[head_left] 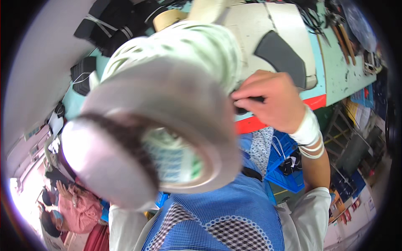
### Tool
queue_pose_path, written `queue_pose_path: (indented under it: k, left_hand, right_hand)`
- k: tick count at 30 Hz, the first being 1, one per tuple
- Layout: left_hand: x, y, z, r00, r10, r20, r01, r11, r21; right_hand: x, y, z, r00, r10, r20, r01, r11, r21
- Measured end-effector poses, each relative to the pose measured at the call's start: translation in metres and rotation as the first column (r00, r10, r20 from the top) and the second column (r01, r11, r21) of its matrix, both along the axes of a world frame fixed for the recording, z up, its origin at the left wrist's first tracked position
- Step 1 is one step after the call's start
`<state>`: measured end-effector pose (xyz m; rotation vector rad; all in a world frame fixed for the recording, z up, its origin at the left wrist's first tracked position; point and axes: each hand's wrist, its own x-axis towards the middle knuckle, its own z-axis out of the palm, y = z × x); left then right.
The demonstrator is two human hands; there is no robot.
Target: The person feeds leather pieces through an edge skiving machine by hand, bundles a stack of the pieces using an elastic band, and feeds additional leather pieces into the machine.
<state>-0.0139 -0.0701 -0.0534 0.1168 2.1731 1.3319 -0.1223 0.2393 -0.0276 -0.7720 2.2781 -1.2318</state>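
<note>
My right hand (272, 101) is closed at the front edge of the work surface, thumb and fingers pinched together. A small black piece (256, 99) shows between them; its kind cannot be made out. White wrapping and bands circle that wrist. Just beyond the hand lies a curved dark grey flat piece (282, 57) on a cream plate (247, 27). A large, blurred grey rounded housing (176, 92), with pale ribbed coils (180, 46) behind it, fills the left and middle close to the camera. It hides my left hand; only the left sleeve (127, 226) shows below.
Black bundles (111, 31) tied with white strips sit at the far left. Tools with wooden handles (344, 42) lie at the far right. A red strip (251, 124) edges the table. Below it stands a blue crate (289, 175). Another person (79, 209) is at lower left.
</note>
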Motion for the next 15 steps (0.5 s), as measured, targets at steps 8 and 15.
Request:
queue_pose_path:
  k: [8,15]
  left_hand:
    - [0.009,0.005,-0.002,0.999,-0.018,0.029,0.018,1.0,0.009]
    - [0.013,0.01,-0.002,0.999,-0.035,0.032,0.034,0.999,0.021]
  right_hand:
    - [0.011,0.015,-0.023,0.688,-0.281,-0.669,0.296,0.951,-0.094]
    - [0.027,-0.018,-0.035,0.942,-0.145,-0.301,0.167,0.985,0.048]
